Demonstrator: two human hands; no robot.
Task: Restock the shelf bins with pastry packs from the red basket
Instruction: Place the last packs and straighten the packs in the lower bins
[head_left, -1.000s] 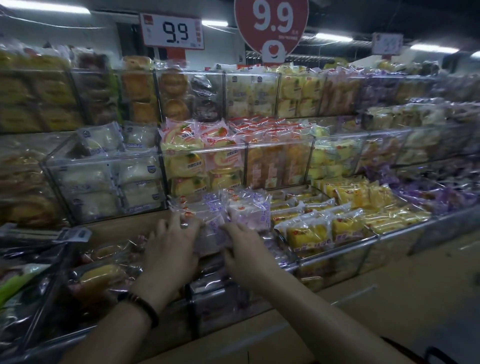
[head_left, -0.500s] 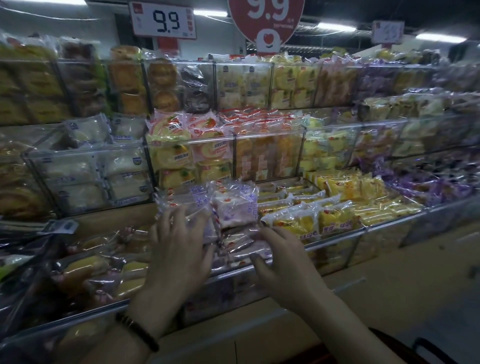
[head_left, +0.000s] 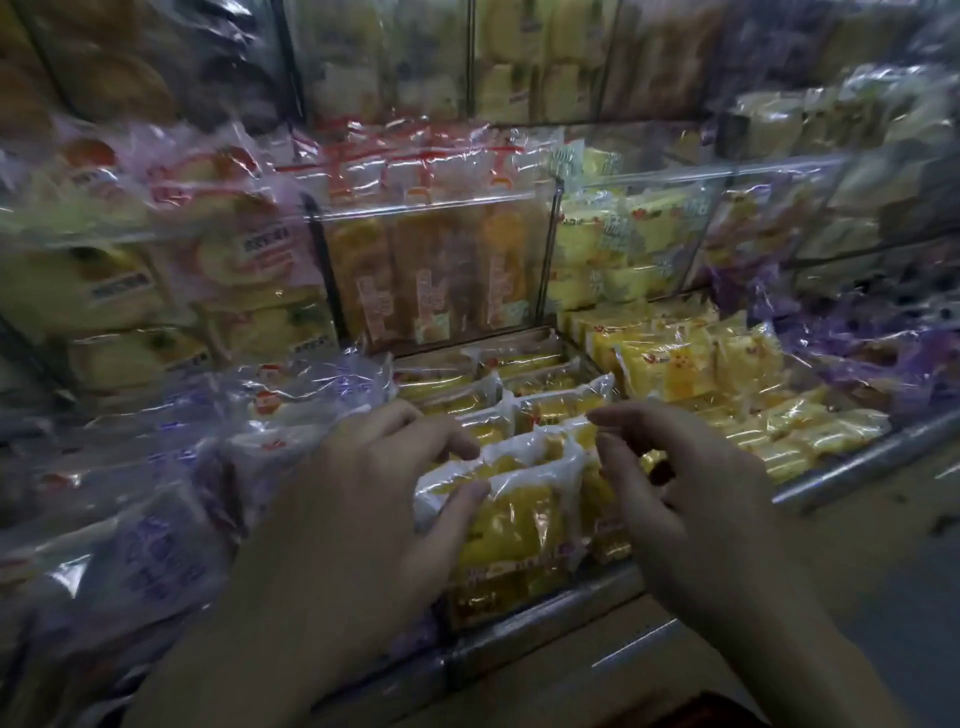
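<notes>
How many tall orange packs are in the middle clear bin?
3 orange packs, upright side by side: left, middle, right. More may hide behind them.

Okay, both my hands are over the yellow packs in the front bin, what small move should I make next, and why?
Probably lower the right hand onto the front clear-wrapped yellow pastry pack and square it up with both hands. The left hand touches that pack with its thumb, the right hand hovers beside it holding nothing, and the pack sits just behind the metal front rail.
</notes>
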